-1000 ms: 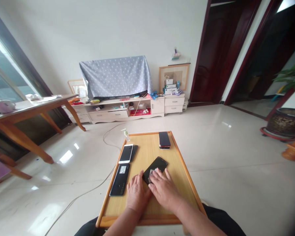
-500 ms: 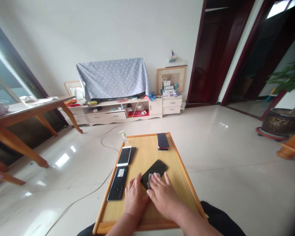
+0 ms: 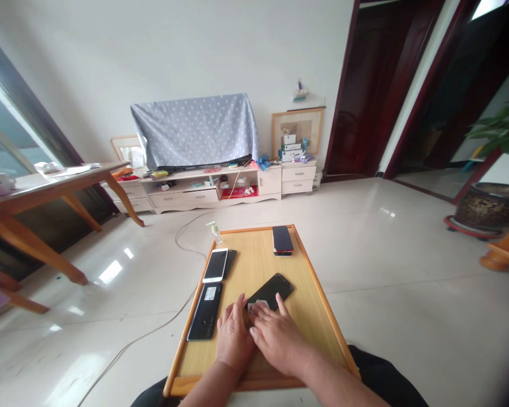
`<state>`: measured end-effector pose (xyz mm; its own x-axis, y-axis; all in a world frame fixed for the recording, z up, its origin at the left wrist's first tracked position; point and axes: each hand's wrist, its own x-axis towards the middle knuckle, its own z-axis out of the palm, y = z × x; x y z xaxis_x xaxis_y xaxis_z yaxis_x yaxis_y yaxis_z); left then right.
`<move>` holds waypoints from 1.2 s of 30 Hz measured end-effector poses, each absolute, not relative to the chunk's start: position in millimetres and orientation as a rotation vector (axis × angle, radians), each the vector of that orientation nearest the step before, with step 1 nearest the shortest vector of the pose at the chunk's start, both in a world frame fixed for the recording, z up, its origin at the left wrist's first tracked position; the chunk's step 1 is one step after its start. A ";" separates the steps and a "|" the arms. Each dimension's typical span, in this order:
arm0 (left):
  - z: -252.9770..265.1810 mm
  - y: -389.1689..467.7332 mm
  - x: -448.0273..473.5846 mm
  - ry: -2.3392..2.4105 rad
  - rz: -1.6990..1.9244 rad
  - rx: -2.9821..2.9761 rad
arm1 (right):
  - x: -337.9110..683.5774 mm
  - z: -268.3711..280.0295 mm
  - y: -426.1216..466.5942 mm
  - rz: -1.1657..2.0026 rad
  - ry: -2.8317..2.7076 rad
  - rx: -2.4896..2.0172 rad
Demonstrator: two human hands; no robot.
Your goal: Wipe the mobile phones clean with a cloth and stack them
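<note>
A black smartphone [image 3: 280, 287] lies at a slant on the small wooden table. My left hand [image 3: 234, 333] grips its near left end, thumb and fingers bent at the edge. My right hand [image 3: 277, 336] presses a small whitish-grey wipe [image 3: 258, 303] onto the phone's dark surface, fingers over it. Whether it is cloth or paper I cannot tell. To the left lies a dark phone [image 3: 206, 312] with a white label, back up. Beyond it a white phone [image 3: 216, 265] partly covers another black phone [image 3: 230, 263].
The wooden table [image 3: 254, 240] has a raised rim. A pump bottle [image 3: 216, 232] stands at its far left corner, and stacked phones [image 3: 282, 240] lie far right. A cable [image 3: 152, 329] runs over the floor on the left. Beyond is a low white cabinet [image 3: 186, 199].
My right hand and the wipe have slid left and nearer along the phone, towards my left hand. The view has shifted slightly.
</note>
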<state>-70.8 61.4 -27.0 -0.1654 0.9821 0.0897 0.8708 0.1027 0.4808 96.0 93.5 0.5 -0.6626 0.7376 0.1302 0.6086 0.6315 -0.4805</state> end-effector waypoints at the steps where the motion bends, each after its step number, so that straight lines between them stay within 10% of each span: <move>1: -26.5 61.3 -70.2 2.132 0.645 1.848 | 97.8 0.7 98.8 0.574 -2.533 -1.130; 29: -20.4 64.3 -64.0 2.164 0.594 1.852 | 108.4 -12.4 151.8 0.416 -2.315 -1.747; 36: -19.7 63.5 -65.5 2.184 0.539 1.836 | 111.0 -10.6 112.5 0.491 -2.509 -1.314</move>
